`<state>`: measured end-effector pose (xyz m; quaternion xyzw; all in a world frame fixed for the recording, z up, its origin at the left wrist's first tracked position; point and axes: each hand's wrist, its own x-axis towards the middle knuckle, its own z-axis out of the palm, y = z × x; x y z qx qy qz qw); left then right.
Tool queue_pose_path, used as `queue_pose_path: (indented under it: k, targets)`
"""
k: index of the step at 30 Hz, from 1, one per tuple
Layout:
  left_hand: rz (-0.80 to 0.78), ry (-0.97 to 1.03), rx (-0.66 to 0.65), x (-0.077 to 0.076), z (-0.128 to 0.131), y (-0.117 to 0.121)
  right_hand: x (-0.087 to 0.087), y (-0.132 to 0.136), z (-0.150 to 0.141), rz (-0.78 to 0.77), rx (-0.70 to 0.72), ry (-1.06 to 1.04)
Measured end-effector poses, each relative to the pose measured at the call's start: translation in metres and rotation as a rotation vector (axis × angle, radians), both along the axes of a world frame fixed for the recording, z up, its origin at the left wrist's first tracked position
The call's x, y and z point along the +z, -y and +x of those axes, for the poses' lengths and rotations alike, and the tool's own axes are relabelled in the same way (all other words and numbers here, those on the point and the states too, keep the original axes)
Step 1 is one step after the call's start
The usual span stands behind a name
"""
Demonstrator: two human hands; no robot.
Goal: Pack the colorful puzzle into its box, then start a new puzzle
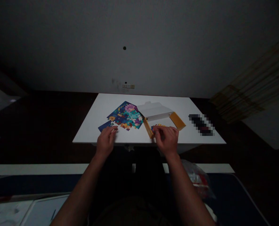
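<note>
Left fingers point(111, 131) curled narrow, tips pressed down on a dark blue puzzle piece point(105, 126) at the near left corner of the puzzle point(126, 116); probably pinning it flat against the neighbouring edge. Left hand point(106, 141) low on the white table point(94, 125), wrist over the near edge.

Right fingers point(158, 131) bent and bunched inside the open box point(163, 121), among loose pieces point(158, 126); whether closed on one, impossible to tell, since the knuckles cover the tips. Right hand point(167, 139) over the near side of the box, palm down.

Box with yellow walls just right of the puzzle, its pale lid flap point(155, 110) folded back toward the wall, likely to keep the pieces within reach of that hand. Puzzle partly built, bright colours, tilted on the table.

Further right, a blurred-out dark object point(202, 125), unreadable. Below the table edge, a clear plastic bag point(197, 179), contents hard to make out. Room very dim; floor and lap almost black, forearms cut off by the lower frame.
</note>
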<state>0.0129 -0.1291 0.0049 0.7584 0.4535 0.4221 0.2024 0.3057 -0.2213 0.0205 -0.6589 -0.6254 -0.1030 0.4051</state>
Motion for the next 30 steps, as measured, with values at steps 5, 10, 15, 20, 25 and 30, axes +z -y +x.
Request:
queue_pose_path:
  k: [5,10,15,20,25,30]
  targets:
    - [-0.146,0.165,-0.242,0.012,0.058,0.031,0.019,0.004,-0.046,-0.104,0.387,0.013]
    - [-0.211,0.33,-0.172,0.022,0.098,0.047,0.018,0.003,-0.065,-0.113,0.379,-0.053]
    - [-0.287,0.413,-0.301,0.021,0.104,0.044,0.021,0.004,-0.061,-0.047,0.315,-0.059]
    - [-0.153,0.173,-0.321,0.014,0.062,0.026,0.02,-0.003,-0.033,-0.049,0.105,-0.063]
    - [0.083,-0.284,-0.052,-0.001,-0.021,-0.002,0.01,-0.015,0.016,-0.155,-0.15,-0.081]
    - [0.129,-0.577,-0.025,-0.021,-0.057,0.001,0.007,-0.024,0.024,-0.202,-0.168,0.005]
